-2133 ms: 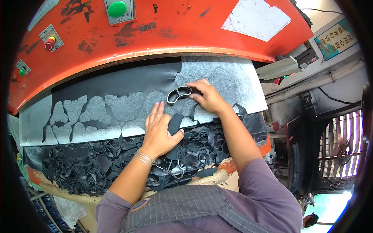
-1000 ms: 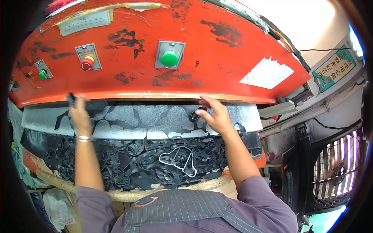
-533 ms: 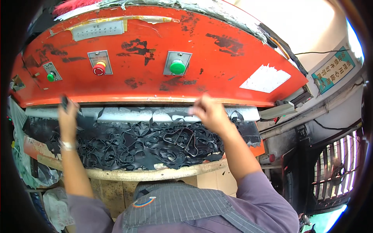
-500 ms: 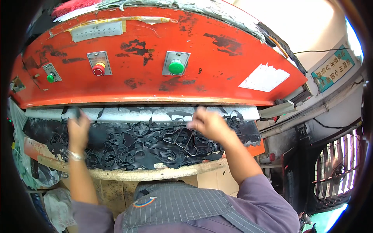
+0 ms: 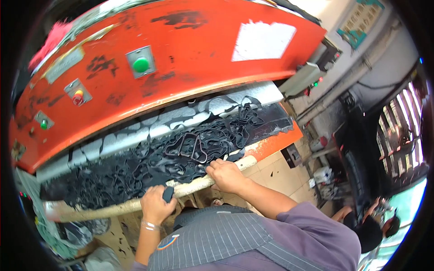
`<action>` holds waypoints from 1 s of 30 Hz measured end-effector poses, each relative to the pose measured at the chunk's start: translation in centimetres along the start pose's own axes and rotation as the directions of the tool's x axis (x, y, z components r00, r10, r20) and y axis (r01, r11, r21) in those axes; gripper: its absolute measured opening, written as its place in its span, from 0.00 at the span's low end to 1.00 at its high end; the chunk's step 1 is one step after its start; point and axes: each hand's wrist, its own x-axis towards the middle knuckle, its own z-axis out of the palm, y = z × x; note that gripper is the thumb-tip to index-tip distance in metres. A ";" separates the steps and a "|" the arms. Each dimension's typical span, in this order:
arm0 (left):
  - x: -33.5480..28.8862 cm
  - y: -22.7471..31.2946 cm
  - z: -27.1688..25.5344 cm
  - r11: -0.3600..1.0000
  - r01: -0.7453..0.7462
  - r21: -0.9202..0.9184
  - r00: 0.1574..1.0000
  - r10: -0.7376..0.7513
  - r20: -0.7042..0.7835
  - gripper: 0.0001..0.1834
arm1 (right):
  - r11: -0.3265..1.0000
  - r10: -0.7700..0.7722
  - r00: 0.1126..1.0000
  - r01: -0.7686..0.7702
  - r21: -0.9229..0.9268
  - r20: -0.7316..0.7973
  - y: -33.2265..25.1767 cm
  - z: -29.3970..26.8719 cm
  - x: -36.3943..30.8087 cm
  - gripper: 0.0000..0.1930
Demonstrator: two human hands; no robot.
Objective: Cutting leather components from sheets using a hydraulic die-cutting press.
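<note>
My left hand point(image 5: 156, 205) is closed at the pale front rail point(image 5: 199, 185) of the machine bed, with a small dark block-like piece point(image 5: 168, 193) held under the thumb. Farther right, my right hand point(image 5: 224, 175) rests on the same rail with its fingers curled over it. Just beyond that hand, a thin metal-edged frame with several compartments, like a cutting die point(image 5: 193, 148), lies on a tangled heap of black scrap strips point(image 5: 115, 178). Behind the heap runs a white slab point(image 5: 158, 131) with black cut-out remnants on it.
An orange machine head point(image 5: 194, 54) with a green push button point(image 5: 141, 65) and a red-yellow stop button point(image 5: 78, 97) stands over the far side. At right is a large dark fan point(image 5: 379, 144). Another person point(image 5: 368, 230) is at the lower right. Plastic bags point(image 5: 101, 259) lie lower left.
Both hands have come back from above the scraps to the front rail. My view has turned and shifted right, so the machine now slants and another person shows at lower right.
</note>
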 end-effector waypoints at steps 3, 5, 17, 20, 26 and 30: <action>0.8 0.4 -0.5 1.000 0.020 -0.006 0.998 -0.020 0.059 0.12 | 0.996 -0.073 0.990 0.066 0.058 0.117 1.7 -2.3 1.4 0.22; 1.4 0.2 -1.8 1.000 0.024 -0.003 0.994 -0.023 0.105 0.13 | 0.966 -0.157 0.931 0.077 0.245 0.330 2.7 -4.8 3.5 0.18; 9.5 4.5 -2.5 0.898 0.163 -0.408 0.984 -0.121 0.127 0.11 | 0.997 -0.078 0.987 0.081 0.019 -0.137 16.3 -4.7 20.2 0.24; 8.6 4.7 -1.4 0.883 0.130 -0.450 0.991 -0.125 0.039 0.10 | 0.969 -0.084 0.954 0.146 0.201 -0.288 15.6 -5.1 17.4 0.23; 6.5 6.9 -0.1 0.653 0.231 -0.722 0.930 -0.367 -0.034 0.17 | 0.169 -0.088 0.996 0.047 0.984 -0.032 6.7 -3.1 9.0 0.23; 4.6 8.0 1.0 0.711 0.164 -0.684 0.943 -0.316 -0.102 0.20 | 0.182 -0.247 0.968 0.089 0.979 -0.042 3.3 -3.8 5.9 0.16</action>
